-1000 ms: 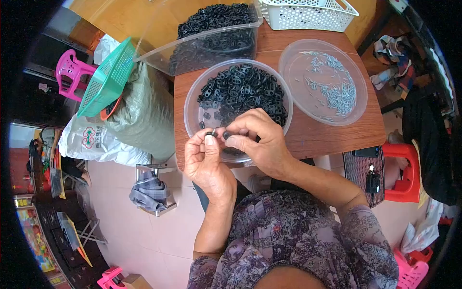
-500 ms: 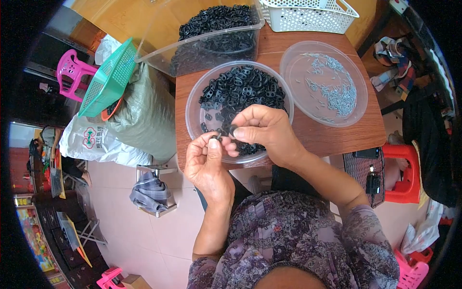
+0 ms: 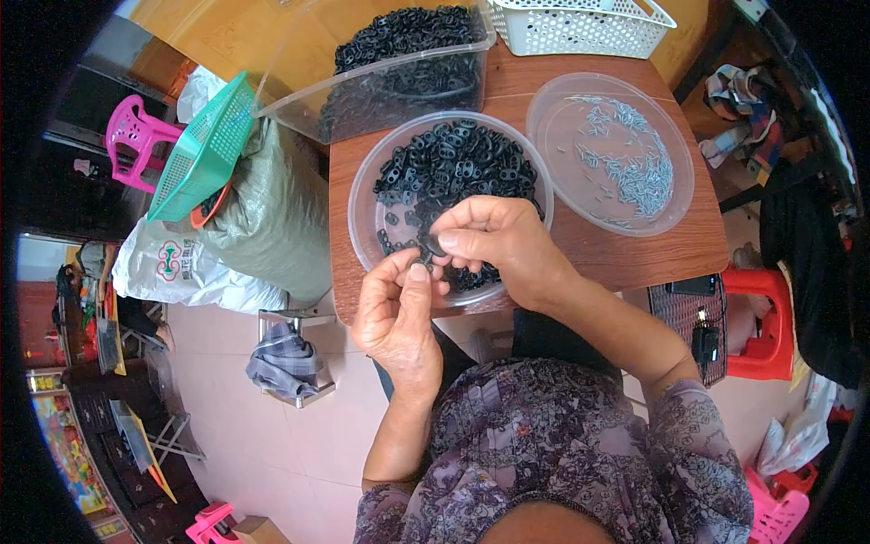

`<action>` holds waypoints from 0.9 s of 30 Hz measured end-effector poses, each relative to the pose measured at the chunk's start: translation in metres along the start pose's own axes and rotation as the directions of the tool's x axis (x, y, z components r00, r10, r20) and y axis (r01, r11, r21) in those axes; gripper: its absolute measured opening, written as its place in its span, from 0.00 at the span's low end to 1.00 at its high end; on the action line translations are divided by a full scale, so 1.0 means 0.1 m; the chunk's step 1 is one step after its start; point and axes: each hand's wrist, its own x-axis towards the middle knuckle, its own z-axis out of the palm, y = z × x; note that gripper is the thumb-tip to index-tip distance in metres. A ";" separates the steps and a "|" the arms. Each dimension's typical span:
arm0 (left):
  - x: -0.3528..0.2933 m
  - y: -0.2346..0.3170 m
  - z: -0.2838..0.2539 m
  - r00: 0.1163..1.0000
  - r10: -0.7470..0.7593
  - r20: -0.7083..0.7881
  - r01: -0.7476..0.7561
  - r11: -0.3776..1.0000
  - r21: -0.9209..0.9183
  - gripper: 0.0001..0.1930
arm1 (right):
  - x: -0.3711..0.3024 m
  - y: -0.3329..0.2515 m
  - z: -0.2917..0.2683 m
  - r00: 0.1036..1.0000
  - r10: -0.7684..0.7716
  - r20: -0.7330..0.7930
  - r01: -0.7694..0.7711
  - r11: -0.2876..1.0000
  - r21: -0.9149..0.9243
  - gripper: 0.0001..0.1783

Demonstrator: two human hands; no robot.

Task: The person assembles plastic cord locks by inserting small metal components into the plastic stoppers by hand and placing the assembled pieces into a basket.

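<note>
Over the near edge of a round clear tub [image 3: 360,218] my two hands meet, fingertips almost touching. My left hand [image 3: 399,317] is closed in a pinch on a small black plastic piece [image 3: 421,262], mostly covered by the thumb. Just to its right, my right hand [image 3: 503,247] pinches another dark piece [image 3: 434,245] between thumb and forefinger; its shape is largely hidden. Beneath them the tub holds a heap of black two-hole plastic pieces [image 3: 462,163]. Right of it, small silvery pins or screws [image 3: 639,177] lie spread in a shallow round clear dish [image 3: 553,172].
A clear rectangular bin [image 3: 299,102] of similar black pieces and a white perforated basket [image 3: 580,36] stand at the table's back. Left of the brown table [image 3: 652,258] are stuffed sacks [image 3: 272,218] and a green basket [image 3: 204,150]. A red stool [image 3: 761,326] stands at right.
My left hand has shifted slightly right and down, its thumb now covering more of the piece. The right hand's fingers have closed in a little nearer to it.
</note>
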 end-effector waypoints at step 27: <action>-0.04 -0.12 0.04 0.999 -0.023 -0.043 0.020 0.998 -0.055 0.10 | -0.11 0.15 0.14 0.898 -0.433 -0.083 0.384 0.860 -0.336 0.04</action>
